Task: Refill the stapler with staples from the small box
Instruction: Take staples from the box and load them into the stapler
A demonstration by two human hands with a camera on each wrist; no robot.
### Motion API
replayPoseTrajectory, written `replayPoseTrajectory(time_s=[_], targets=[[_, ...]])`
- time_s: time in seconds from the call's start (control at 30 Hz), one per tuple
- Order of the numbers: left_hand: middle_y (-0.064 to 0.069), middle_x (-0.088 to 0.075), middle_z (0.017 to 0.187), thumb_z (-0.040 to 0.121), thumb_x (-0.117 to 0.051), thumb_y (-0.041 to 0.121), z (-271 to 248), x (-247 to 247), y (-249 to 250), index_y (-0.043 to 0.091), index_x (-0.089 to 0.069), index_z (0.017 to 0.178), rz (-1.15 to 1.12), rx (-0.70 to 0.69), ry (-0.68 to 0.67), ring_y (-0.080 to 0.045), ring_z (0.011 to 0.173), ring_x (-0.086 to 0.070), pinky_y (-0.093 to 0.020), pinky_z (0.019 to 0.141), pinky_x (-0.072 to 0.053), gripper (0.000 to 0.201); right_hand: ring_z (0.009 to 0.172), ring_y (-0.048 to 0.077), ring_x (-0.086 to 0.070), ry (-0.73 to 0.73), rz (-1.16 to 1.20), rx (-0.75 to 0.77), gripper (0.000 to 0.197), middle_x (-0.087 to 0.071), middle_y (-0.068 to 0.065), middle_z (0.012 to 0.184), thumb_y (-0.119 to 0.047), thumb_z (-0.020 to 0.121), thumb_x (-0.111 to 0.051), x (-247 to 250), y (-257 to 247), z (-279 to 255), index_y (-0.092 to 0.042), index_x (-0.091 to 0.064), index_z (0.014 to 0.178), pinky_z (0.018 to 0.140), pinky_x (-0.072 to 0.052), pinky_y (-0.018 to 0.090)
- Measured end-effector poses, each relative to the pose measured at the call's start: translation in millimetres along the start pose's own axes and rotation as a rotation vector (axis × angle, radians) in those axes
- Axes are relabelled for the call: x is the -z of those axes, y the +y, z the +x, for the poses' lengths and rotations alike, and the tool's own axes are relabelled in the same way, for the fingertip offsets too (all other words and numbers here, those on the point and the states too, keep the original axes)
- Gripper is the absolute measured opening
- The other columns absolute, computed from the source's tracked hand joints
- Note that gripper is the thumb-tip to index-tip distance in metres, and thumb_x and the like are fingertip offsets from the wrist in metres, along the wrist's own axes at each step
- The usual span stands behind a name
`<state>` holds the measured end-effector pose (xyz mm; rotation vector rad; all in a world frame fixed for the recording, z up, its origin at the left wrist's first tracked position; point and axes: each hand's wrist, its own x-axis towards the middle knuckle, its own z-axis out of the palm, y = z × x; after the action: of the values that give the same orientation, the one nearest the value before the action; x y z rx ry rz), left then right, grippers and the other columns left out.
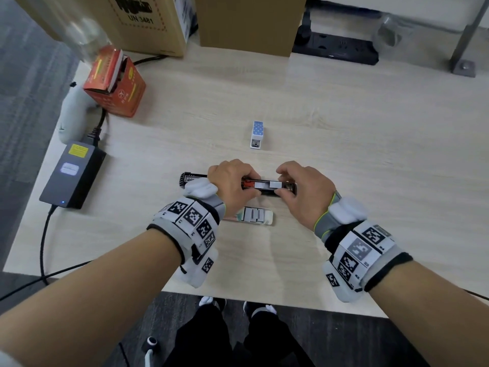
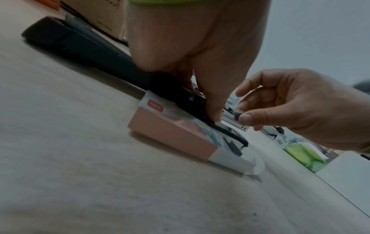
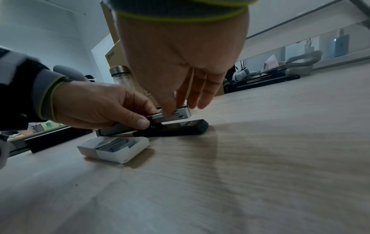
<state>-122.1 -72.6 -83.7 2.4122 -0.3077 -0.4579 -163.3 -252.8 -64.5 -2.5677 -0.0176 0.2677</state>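
Observation:
A black stapler (image 1: 288,188) lies opened flat on the wooden table (image 1: 370,154), its lid arm (image 1: 191,178) stretched left and its silver staple channel (image 3: 181,114) facing up. My left hand (image 1: 251,184) grips the stapler at its middle, beside the red pusher. My right hand (image 1: 281,185) pinches a short strip of staples (image 1: 275,184) sitting in the channel between thumb and forefinger. Another pale strip lies in the channel beside it. The small staple box (image 1: 255,215) sits open just in front of the stapler, with strips showing in its tray (image 3: 112,146).
A small blue dotted stapler (image 1: 257,135) stands beyond the hands. At the left are a red carton (image 1: 116,83), a grey power adapter (image 1: 72,176) with cables and a pale handheld device (image 1: 71,115). Cardboard boxes (image 1: 246,22) and a power strip (image 1: 336,47) line the back.

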Motion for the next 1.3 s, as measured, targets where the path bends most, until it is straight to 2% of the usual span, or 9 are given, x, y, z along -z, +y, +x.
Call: replayPoseTrajectory(time_s=[0.1,0.23,0.5,0.63,0.77,1.03,1.1,1.17,1.3], targets=[[0.006,-0.063,0.097,0.074,-0.071,0.033,-0.1,0.9,0.2,0.031,-0.067,0.094,-0.003,0.009,-0.009,-0.018,0.093,-0.056,-0.039,0.092,-0.039,0.020,0.094,0.017,-0.056,0.038,0.004,0.032,0.032,-0.065,-0.009,0.101,-0.021,0.081,-0.069,-4.0,-0.4,-0.9,-0.025,-0.055,0.110,0.077,-0.047,0.034],[0.007,-0.063,0.098,0.074,-0.070,0.036,0.0,1.1,-1.1,0.033,-0.067,0.094,0.003,0.011,-0.016,-0.017,0.094,-0.055,-0.037,0.092,-0.038,0.020,0.090,0.018,-0.054,0.157,0.025,0.083,0.031,-0.066,-0.007,0.092,-0.016,0.079,-0.071,-6.0,4.9,-8.2,-0.022,-0.058,0.106,0.073,-0.045,0.031],[0.009,-0.062,0.097,0.073,-0.071,0.035,0.9,0.9,-1.0,0.034,-0.066,0.093,-0.011,0.027,-0.019,-0.015,0.093,-0.056,-0.037,0.094,-0.038,0.020,0.094,0.015,-0.053,0.167,0.070,0.076,0.026,-0.065,-0.007,0.098,-0.014,0.082,-0.066,-9.6,3.1,-4.1,-0.022,-0.059,0.106,0.076,-0.037,0.022],[0.009,-0.062,0.097,0.073,-0.071,0.033,1.4,1.0,-0.7,0.034,-0.066,0.093,-0.003,0.030,-0.027,-0.015,0.094,-0.057,-0.038,0.093,-0.039,0.021,0.090,0.016,-0.060,0.033,0.138,0.008,0.029,-0.067,-0.008,0.096,-0.009,0.081,-0.064,-9.4,-5.5,10.4,-0.023,-0.059,0.106,0.081,-0.047,0.031],[0.009,-0.062,0.098,0.074,-0.070,0.035,1.3,0.3,-0.6,0.034,-0.065,0.095,0.036,0.014,-0.033,-0.015,0.095,-0.056,-0.035,0.091,-0.037,0.022,0.081,0.016,-0.060,-0.023,0.156,-0.007,0.026,-0.067,-0.008,0.085,-0.005,0.083,-0.060,-6.6,-9.4,16.5,-0.021,-0.060,0.104,0.079,-0.049,0.033],[0.009,-0.064,0.101,0.076,-0.069,0.041,0.3,5.6,1.7,0.031,-0.062,0.105,-0.010,-0.057,-0.033,-0.014,0.099,-0.057,-0.038,0.096,-0.038,0.032,0.081,0.019,-0.064,0.020,0.226,0.029,0.024,-0.068,-0.005,0.084,-0.003,0.081,-0.060,-3.4,-11.3,16.3,-0.023,-0.061,0.095,0.079,-0.053,0.039],[0.011,-0.064,0.094,0.078,-0.069,0.034,-0.3,8.5,4.5,0.028,-0.061,0.104,-0.138,-0.073,0.004,-0.013,0.093,-0.060,-0.038,0.092,-0.045,0.027,0.078,0.017,-0.063,0.055,0.262,0.042,0.022,-0.067,-0.005,0.082,-0.002,0.080,-0.061,-0.5,-15.0,15.8,-0.020,-0.063,0.093,0.078,-0.053,0.037],[0.009,-0.067,0.089,0.081,-0.068,0.025,0.1,10.8,9.7,0.025,-0.060,0.101,-0.300,-0.040,-0.002,-0.011,0.082,-0.062,-0.031,0.082,-0.051,0.022,0.074,0.012,-0.063,0.085,0.326,0.025,0.019,-0.066,-0.006,0.079,-0.002,0.080,-0.064,1.3,-18.5,15.3,-0.018,-0.063,0.090,0.075,-0.053,0.027],[0.003,-0.068,0.076,0.083,-0.067,0.019,2.7,12.5,18.6,0.022,-0.060,0.096,-0.422,-0.006,-0.015,0.001,0.054,-0.053,-0.018,0.060,-0.046,0.015,0.070,0.004,-0.060,0.142,0.450,-0.004,0.016,-0.067,-0.004,0.079,-0.003,0.080,-0.066,2.9,-22.3,14.1,-0.017,-0.063,0.087,0.068,-0.047,0.010]])
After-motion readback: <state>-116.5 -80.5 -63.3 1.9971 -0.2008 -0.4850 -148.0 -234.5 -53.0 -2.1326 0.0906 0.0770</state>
